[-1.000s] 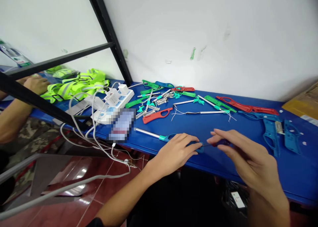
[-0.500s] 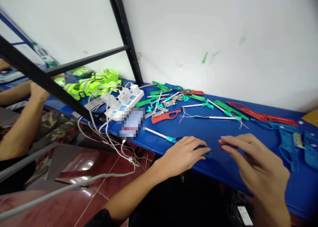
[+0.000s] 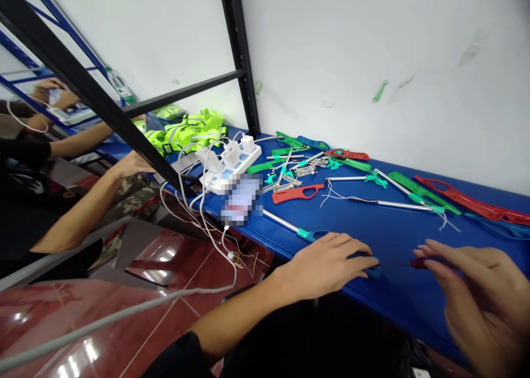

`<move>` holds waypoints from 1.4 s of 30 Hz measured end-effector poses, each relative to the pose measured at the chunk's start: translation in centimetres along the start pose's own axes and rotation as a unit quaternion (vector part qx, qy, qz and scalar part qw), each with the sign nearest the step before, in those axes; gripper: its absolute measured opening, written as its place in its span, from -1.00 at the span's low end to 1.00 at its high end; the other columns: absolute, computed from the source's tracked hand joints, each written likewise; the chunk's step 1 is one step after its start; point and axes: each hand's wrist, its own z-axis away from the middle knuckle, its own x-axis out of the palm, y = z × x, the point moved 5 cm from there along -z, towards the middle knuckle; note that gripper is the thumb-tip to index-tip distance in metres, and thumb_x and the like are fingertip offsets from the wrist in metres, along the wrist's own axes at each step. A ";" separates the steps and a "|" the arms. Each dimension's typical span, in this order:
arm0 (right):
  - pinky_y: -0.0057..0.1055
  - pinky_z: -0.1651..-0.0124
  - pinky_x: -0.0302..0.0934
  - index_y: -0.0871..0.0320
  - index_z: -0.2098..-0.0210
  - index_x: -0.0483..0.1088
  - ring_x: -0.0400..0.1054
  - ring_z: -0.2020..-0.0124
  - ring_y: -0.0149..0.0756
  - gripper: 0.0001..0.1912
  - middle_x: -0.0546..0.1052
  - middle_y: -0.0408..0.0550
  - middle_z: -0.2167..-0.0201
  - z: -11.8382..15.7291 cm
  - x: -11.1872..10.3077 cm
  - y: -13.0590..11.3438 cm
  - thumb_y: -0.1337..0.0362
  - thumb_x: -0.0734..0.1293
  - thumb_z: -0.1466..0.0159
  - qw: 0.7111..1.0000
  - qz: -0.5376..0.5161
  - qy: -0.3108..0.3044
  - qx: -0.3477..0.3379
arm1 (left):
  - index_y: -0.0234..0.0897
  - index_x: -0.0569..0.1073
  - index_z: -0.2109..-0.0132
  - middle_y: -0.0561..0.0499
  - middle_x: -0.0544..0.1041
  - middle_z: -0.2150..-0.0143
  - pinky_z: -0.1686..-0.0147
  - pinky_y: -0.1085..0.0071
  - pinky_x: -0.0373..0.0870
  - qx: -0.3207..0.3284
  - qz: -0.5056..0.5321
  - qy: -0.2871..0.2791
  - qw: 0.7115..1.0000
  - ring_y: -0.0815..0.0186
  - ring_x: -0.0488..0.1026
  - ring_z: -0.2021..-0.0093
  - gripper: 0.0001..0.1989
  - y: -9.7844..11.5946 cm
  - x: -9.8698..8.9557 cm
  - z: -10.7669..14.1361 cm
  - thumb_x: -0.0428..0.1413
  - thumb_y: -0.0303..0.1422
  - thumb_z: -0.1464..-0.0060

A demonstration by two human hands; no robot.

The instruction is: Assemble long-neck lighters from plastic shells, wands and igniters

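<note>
My left hand (image 3: 327, 267) is closed over a blue long-nosed lighter (image 3: 318, 234) at the table's near edge. Its metal tube (image 3: 281, 221) and teal collar point left, and its blue rear end shows past my fingertips. Between the thumb and fingers of my right hand (image 3: 480, 289) is a small screwdriver with a dark red handle (image 3: 418, 263). Its thin shaft points left toward the lighter's rear end; whether the tip touches it I cannot tell.
Behind lie red and green lighter shells (image 3: 296, 193), metal tubes (image 3: 403, 205) and wires. A phone (image 3: 240, 200), a white power strip (image 3: 232, 171) and cables are at left, beside a black rack post (image 3: 238, 52). Another person's arm (image 3: 83, 201) rests further left, near yellow vests (image 3: 190, 132).
The view has swung left. My right hand has drawn away to the right from my left hand, and more of the screwdriver's handle and shaft shows. My left hand keeps its hold on the lighter.
</note>
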 end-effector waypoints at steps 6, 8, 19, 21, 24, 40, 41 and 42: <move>-0.12 -0.05 0.57 -0.15 -0.33 0.50 0.64 0.00 -0.08 -0.54 0.67 -0.06 -0.13 -0.7 0.7 -2.0 0.33 0.25 -0.53 0.989 -0.028 -0.141 -0.038 | -0.32 0.53 -0.28 -0.11 0.59 -0.26 -0.23 0.23 0.48 0.001 -0.006 0.004 1.000 0.16 0.55 -0.22 -0.66 0.1 0.0 0.0 0.03 -0.29 -0.56; -0.19 -0.07 0.57 -0.11 -0.22 0.58 0.65 0.02 -0.12 -0.61 0.71 -0.12 -0.02 -0.7 0.4 -2.4 0.35 0.31 -0.50 0.990 -0.033 -0.134 -0.036 | -0.32 0.53 -0.29 -0.12 0.60 -0.26 -0.23 0.21 0.48 0.003 -0.002 0.007 1.000 0.16 0.54 -0.22 -0.66 0.1 0.0 0.0 0.05 -0.29 -0.56; -0.22 0.06 0.45 -0.06 0.07 0.65 0.58 0.14 -0.19 -0.84 0.68 -0.15 0.12 -0.8 0.8 -3.0 0.34 0.48 -0.41 1.000 -0.016 -0.023 0.001 | -0.32 0.52 -0.29 -0.15 0.60 -0.23 -0.23 0.22 0.49 0.004 0.010 0.007 1.000 0.18 0.56 -0.22 -0.67 0.0 0.0 0.0 0.07 -0.29 -0.55; -0.21 0.06 0.43 -0.04 0.08 0.64 0.57 0.13 -0.19 -0.87 0.67 -0.14 0.13 -0.7 0.9 -3.4 0.32 0.49 -0.41 1.000 -0.005 -0.011 0.011 | -0.32 0.51 -0.29 -0.16 0.60 -0.24 -0.23 0.23 0.50 0.004 0.010 0.006 1.000 0.19 0.56 -0.23 -0.67 -0.1 0.1 0.0 0.07 -0.29 -0.54; -0.21 0.10 0.40 -0.03 0.10 0.63 0.54 0.17 -0.19 -0.90 0.65 -0.14 0.18 -0.5 1.0 -3.4 0.29 0.51 -0.39 1.000 0.018 0.017 0.006 | -0.32 0.51 -0.30 -0.17 0.60 -0.23 -0.22 0.22 0.51 0.003 0.007 0.007 1.000 0.19 0.56 -0.22 -0.66 0.0 0.0 0.1 0.07 -0.28 -0.54; -0.24 -0.02 0.56 -0.07 -0.05 0.62 0.66 0.11 -0.17 -0.79 0.73 -0.14 0.08 0.5 0.2 -1.7 0.27 0.39 -0.48 0.993 -0.032 -0.115 0.013 | -0.31 0.50 -0.30 -0.11 0.60 -0.24 -0.22 0.24 0.45 -0.011 0.015 -0.001 1.000 0.17 0.54 -0.22 -0.66 0.1 -0.2 0.0 0.05 -0.28 -0.55; -0.21 -0.03 0.55 -0.07 -0.01 0.62 0.64 0.11 -0.16 -0.82 0.73 -0.15 0.11 0.6 0.4 -1.5 0.27 0.42 -0.45 0.995 -0.039 -0.088 0.025 | -0.31 0.50 -0.30 -0.11 0.60 -0.24 -0.23 0.24 0.45 -0.010 0.016 -0.001 1.000 0.17 0.54 -0.22 -0.66 0.1 -0.2 0.0 0.05 -0.28 -0.55; -0.18 -0.04 0.54 -0.07 0.01 0.62 0.63 0.11 -0.15 -0.83 0.73 -0.15 0.14 0.6 0.6 -1.4 0.28 0.46 -0.42 0.996 -0.048 -0.062 0.034 | -0.32 0.50 -0.30 -0.11 0.60 -0.24 -0.22 0.24 0.45 -0.008 0.017 0.000 1.000 0.17 0.54 -0.22 -0.66 0.0 -0.1 0.0 0.05 -0.28 -0.56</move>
